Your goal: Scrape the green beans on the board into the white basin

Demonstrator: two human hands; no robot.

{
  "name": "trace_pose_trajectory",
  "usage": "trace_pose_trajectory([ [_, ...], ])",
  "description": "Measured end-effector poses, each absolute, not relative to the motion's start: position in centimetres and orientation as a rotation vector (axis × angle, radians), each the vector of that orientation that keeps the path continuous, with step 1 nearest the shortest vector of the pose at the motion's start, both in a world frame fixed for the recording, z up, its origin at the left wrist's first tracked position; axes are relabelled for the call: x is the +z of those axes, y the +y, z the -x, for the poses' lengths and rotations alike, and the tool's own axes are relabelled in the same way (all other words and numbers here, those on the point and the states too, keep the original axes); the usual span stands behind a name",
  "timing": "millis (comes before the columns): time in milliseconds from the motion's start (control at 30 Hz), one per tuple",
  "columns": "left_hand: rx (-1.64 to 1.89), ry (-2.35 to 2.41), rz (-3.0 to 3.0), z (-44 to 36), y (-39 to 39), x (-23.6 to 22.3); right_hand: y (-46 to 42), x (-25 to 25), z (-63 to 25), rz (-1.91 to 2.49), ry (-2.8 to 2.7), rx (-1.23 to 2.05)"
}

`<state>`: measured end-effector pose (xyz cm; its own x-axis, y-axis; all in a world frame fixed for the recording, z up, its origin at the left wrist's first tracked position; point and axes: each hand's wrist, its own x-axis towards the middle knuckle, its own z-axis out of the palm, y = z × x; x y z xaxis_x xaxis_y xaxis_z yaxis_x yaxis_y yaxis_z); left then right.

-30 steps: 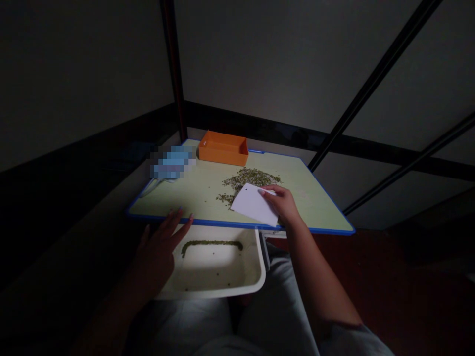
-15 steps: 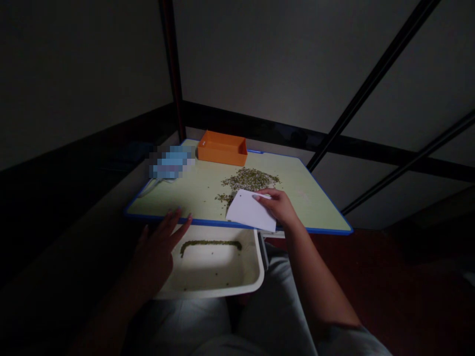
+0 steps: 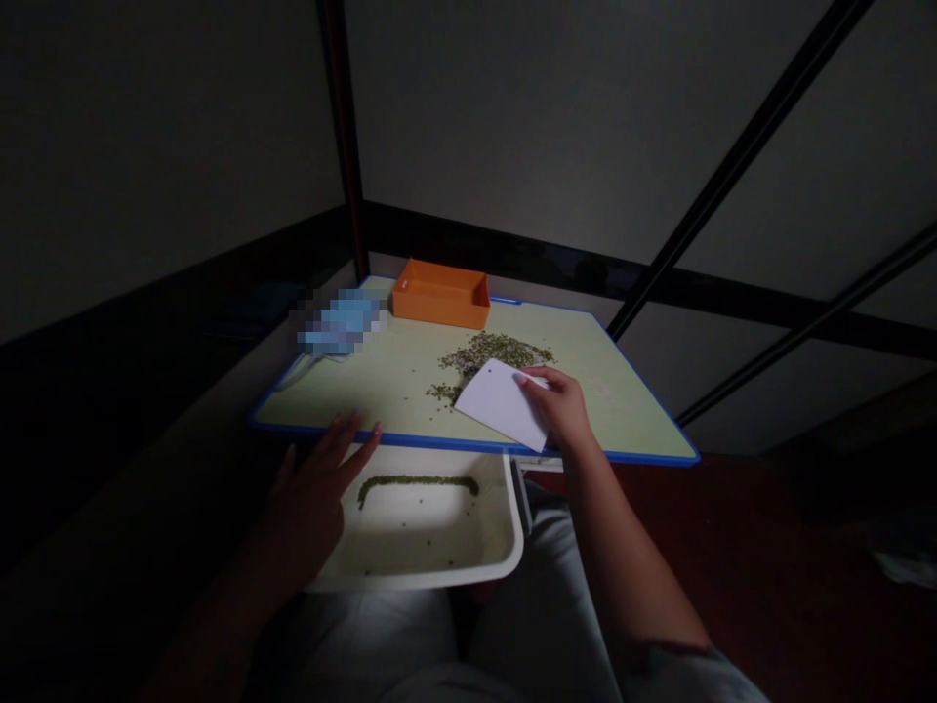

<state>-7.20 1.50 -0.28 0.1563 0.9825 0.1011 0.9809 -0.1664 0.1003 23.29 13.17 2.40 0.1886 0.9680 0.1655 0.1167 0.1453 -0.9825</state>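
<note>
My right hand (image 3: pixel 560 400) grips a flat white card (image 3: pixel 505 402) with a small dark spot near its top corner. The card is tilted over the tabletop, its left edge beside a spread of small green-brown grains (image 3: pixel 505 350), which look like beans or seeds. With fingers spread, my left hand (image 3: pixel 314 493) rests at the left of a cream plastic tub (image 3: pixel 516 532), near the table's front edge. Inside the tub a line of the same grains (image 3: pixel 417 480) lies along the far side of the bottom, with several loose ones nearer me.
The pale table (image 3: pixel 622 391) has a blue rim. An orange open box (image 3: pixel 439 298) stands at its back, and a blurred light-blue item (image 3: pixel 341 327) lies at the left. My legs (image 3: pixel 542 605) are below the tub; walls rise behind the table.
My right hand has moved the white card slightly up and to the right, turning it away from the front edge. A few more loose grains show in the tub. My left hand stays put.
</note>
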Motion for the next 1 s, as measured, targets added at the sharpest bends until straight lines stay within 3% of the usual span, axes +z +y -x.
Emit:
trace_pose_trajectory([
  [1000,0.241,1.995,-2.379,7.15,1.40,0.08,13.38,2.04,-23.08,1.300,-1.332,0.818],
])
